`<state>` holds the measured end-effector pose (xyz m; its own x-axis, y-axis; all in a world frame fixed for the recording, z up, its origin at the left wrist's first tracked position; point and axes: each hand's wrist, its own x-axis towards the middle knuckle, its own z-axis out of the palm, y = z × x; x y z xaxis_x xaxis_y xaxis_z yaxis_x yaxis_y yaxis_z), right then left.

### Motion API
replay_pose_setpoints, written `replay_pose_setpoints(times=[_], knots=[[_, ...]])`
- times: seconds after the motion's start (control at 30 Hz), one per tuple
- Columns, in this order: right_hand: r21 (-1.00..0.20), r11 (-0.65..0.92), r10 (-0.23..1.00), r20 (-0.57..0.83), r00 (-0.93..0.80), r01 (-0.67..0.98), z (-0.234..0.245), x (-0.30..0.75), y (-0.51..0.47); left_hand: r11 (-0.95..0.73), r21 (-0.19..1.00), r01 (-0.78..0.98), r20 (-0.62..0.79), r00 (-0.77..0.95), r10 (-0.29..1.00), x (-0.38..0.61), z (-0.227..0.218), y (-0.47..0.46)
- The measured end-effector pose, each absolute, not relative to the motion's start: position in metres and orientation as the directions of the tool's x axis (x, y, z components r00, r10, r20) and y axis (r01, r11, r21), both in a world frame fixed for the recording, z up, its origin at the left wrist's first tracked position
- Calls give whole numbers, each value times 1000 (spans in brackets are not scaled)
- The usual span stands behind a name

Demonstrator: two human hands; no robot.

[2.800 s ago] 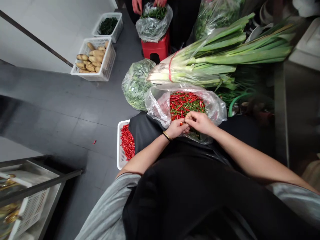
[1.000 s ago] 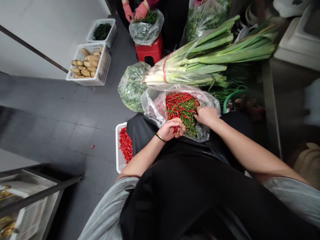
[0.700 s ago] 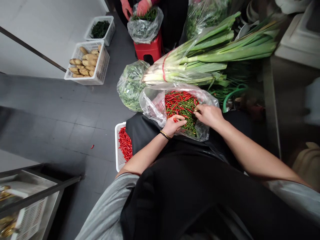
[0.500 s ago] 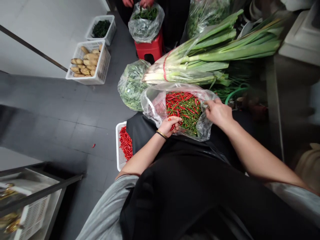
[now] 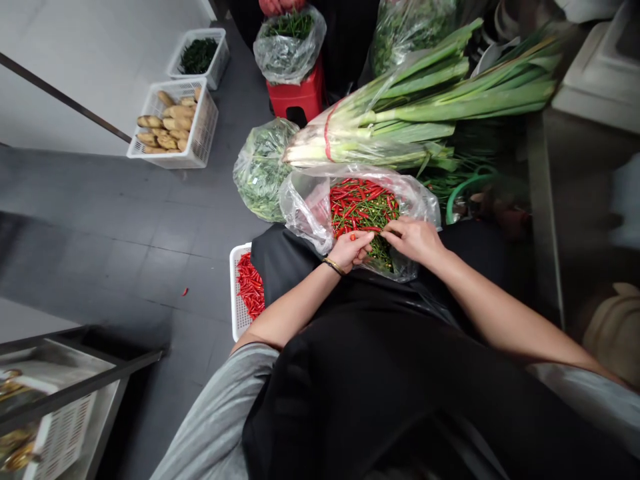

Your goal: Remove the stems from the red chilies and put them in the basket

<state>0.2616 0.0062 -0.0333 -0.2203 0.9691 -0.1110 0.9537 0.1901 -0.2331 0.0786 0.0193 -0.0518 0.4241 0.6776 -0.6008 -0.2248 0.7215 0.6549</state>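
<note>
An open clear plastic bag point(image 5: 306, 200) full of red chillies with green stems point(image 5: 363, 200) rests on my lap. Over its near side, my left hand point(image 5: 351, 251) is closed around red chillies, one poking out by the thumb. Close beside it on the right, my right hand point(image 5: 414, 239) pinches at the stem end of a red chilli point(image 5: 367, 229) that stretches between both hands. Left of my knee, a white basket point(image 5: 240, 325) holds loose red chillies point(image 5: 250, 287).
Leeks point(image 5: 370, 127) tied with a red band lie beyond the bag, beside bagged greens point(image 5: 265, 170). A crate point(image 5: 205, 147) of pale root vegetables stands on the floor at left. Another person's gloved hands point(image 5: 283, 5) are above bagged greens on a red stool point(image 5: 300, 93).
My right hand has left the bag's right edge and moved left to meet my left hand. The left hand has shifted slightly right, still holding chillies.
</note>
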Motion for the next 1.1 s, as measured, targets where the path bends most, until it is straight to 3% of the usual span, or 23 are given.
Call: replay_pose_setpoints(times=[0.13,0.27,0.4,0.57,0.67,0.8,1.0,1.1], knots=[[-139,276,948,-122,-293,951,-32,255,3,738,627,-249,-616,421,666,99,-60,38],[-29,252,927,-281,-250,967,-24,270,10,737,633,-239,-607,438,663,90,-61,52],[17,154,945,-296,-143,988,-18,276,16,614,681,-399,-428,464,776,58,-49,50],[-13,230,904,-369,-218,973,-36,243,24,543,728,-419,-255,569,782,30,-35,38],[-36,198,897,-397,-196,980,-44,237,30,555,744,-372,-314,539,781,30,-41,31],[-138,149,935,-303,-185,979,-33,248,23,650,738,-180,-527,448,723,49,-55,25],[-153,394,897,-151,-416,906,-17,240,-6,611,758,-228,-514,368,775,76,-53,29],[-242,533,818,-98,-567,811,-14,239,-8,693,692,-203,-548,476,687,71,-54,35]])
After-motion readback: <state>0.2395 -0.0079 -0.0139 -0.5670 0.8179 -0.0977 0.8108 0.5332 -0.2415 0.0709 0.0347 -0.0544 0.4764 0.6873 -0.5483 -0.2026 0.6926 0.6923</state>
